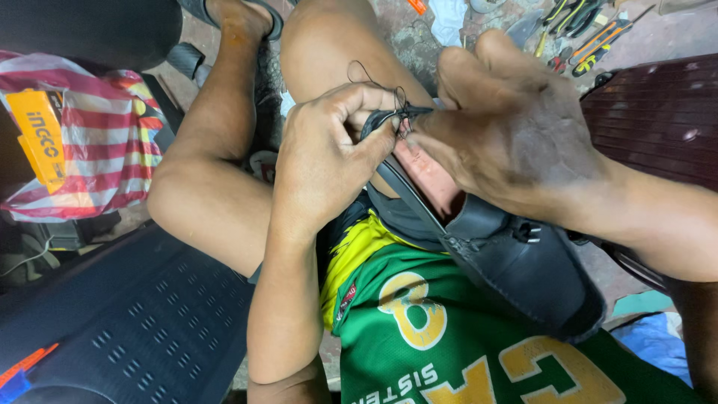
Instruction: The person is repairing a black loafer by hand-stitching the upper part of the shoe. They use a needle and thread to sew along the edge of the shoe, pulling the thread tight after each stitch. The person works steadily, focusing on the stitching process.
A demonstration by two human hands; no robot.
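Note:
A black loafer-style shoe lies across my lap, its heel end raised toward my knee. My left hand pinches the rim of the shoe's heel. My right hand meets it there, fingers closed on dark thread that loops up above the heel; a needle is not clearly visible. The pinkish inner lining of the shoe shows between my hands.
A red-and-white striped plastic bag with a yellow box lies at left. A dark plastic case sits at lower left. Hand tools are scattered on the concrete floor at top right. A dark red seat is at right.

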